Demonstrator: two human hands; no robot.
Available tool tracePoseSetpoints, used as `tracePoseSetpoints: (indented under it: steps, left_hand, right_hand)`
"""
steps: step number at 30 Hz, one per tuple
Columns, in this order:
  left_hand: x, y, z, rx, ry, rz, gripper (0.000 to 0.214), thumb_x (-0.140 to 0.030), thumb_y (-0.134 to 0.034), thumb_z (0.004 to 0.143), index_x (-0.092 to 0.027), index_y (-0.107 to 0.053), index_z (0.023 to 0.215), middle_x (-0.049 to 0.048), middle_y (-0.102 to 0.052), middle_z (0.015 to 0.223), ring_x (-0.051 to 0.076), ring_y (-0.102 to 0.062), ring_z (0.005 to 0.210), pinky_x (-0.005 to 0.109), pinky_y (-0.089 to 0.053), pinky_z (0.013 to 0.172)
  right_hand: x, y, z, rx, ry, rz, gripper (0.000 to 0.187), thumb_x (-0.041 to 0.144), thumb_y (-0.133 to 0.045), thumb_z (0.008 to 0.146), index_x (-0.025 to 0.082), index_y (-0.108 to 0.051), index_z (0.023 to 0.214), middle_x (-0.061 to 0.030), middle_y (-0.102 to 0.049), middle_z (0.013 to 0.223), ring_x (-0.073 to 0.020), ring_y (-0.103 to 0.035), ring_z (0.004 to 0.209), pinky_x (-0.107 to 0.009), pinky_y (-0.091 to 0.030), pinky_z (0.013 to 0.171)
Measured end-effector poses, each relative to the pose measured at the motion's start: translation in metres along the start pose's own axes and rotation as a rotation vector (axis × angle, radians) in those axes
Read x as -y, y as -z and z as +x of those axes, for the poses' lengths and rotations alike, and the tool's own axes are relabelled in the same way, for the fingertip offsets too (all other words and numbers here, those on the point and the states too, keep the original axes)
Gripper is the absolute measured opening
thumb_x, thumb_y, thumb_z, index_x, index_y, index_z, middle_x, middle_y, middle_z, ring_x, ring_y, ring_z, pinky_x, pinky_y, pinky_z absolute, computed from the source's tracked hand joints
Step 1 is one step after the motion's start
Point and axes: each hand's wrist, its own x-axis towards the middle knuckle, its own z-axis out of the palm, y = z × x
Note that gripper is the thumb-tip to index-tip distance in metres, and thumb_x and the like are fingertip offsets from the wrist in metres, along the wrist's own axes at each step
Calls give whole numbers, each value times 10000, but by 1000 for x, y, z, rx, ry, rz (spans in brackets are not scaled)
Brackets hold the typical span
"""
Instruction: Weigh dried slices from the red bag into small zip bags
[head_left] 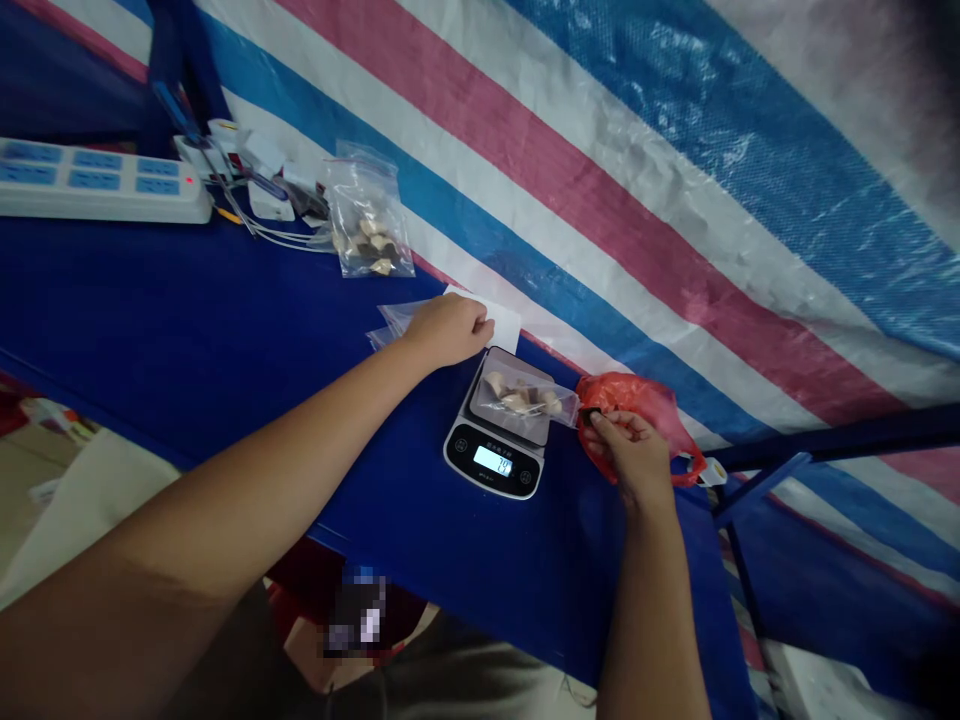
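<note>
A digital kitchen scale stands on the blue table with its display lit, reading what looks like 74. On its plate lies a clear plastic bag holding several pale, dried-looking pieces. My left hand is closed in a fist just behind the scale, beside a white card and some flat clear bags. Whatever its fingers may hold is hidden. To the right of the scale, my right hand pinches a small dark piece in front of a red plastic bag, near the clear bag's end.
Against the striped tarp wall stands a filled zip bag of similar pieces. Left of it are a tangle of cables and chargers and a white power strip. A blue metal frame bar is at the right edge of the table.
</note>
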Motion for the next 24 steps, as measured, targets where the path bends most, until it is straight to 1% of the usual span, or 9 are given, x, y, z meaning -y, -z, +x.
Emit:
tracePoseSetpoints:
  steps: [3,5,8,11,14,18,22,24]
  left_hand:
    - [12,10,2,98,78,105,273,-365,-640,822,-189,-562,627,71,-558,652,247,-584,761,332,-401,697]
    - [21,12,3,177,136,148,248,-377,-680,778,-184,-598,645,75,-563,668,260,-599,778,332,-425,718]
    - [27,9,3,245,182,155,238,-376,-696,757,-178,-617,652,84,-569,691,271,-612,780,340,-441,731]
    - [26,3,3,287,190,153,267,-383,-666,788,-175,-599,635,103,-580,718,293,-623,798,359,-445,742]
    - [25,-1,3,282,185,147,282,-382,-641,802,-179,-574,617,112,-578,715,311,-626,808,373,-443,741]
    - [27,-4,3,266,178,131,296,-389,-644,800,-183,-556,606,116,-574,694,326,-623,820,383,-441,736]
    - [27,-5,3,249,182,106,280,-395,-675,787,-178,-600,627,122,-597,707,329,-627,868,384,-448,774]
    - [25,-4,3,267,180,133,272,-405,-654,809,-168,-646,678,141,-628,752,337,-635,881,387,-452,770]
  right_hand:
    - [0,-3,-2,-6,2,-30,527,447,-992,453,174,-698,795,-25,-735,690,-150,-699,571,-222,-577,498]
    - [-1,-5,-2,-20,12,-77,506,460,-980,480,166,-729,806,-17,-713,649,-133,-652,522,-208,-526,438]
    - [-2,-6,-2,-48,35,-119,497,474,-971,485,155,-758,801,-1,-669,586,-112,-575,464,-200,-444,380]
    - [-1,-7,-3,-40,15,-141,507,481,-968,472,154,-775,807,4,-652,582,-98,-545,462,-189,-398,378]
    - [1,-11,-5,9,-3,-167,492,493,-953,497,161,-779,816,24,-609,556,-83,-513,462,-179,-366,393]
    - [0,-21,-7,86,-3,-123,454,515,-914,538,164,-751,775,73,-474,472,-55,-376,411,-178,-251,370]
    - [-3,-33,-6,87,-40,-70,429,501,-903,528,175,-676,689,102,-385,442,-40,-291,383,-181,-200,356]
    - [-3,-38,-5,117,-43,-51,421,508,-888,556,187,-634,656,114,-341,432,-35,-255,372,-182,-184,353]
